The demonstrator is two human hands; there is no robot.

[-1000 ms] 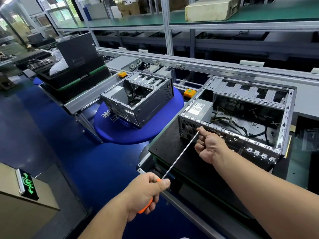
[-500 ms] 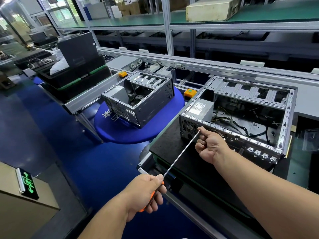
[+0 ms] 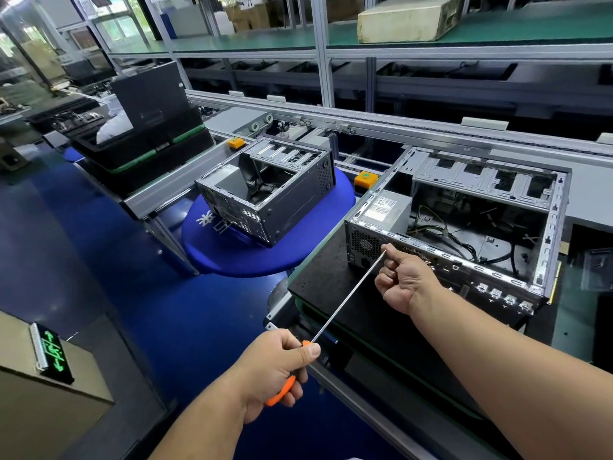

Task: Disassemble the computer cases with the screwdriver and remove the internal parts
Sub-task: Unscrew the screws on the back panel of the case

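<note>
Screwdriver [image 3: 345, 302] slants from low left up to the right, its orange handle gripped in the left hand [image 3: 277, 370], thumb pressed near the top of the handle. To the left and farther off, a smaller open computer case [image 3: 265, 197] sits on a round blue table [image 3: 232, 257]. The thin shaft reaches the right hand [image 3: 403, 280], whose curled fingers pinch it near the tip, against the near rear panel of the large open case [image 3: 464, 227] on the black bench [image 3: 321, 277], a grey power supply [image 3: 386, 212] in its left corner
</note>
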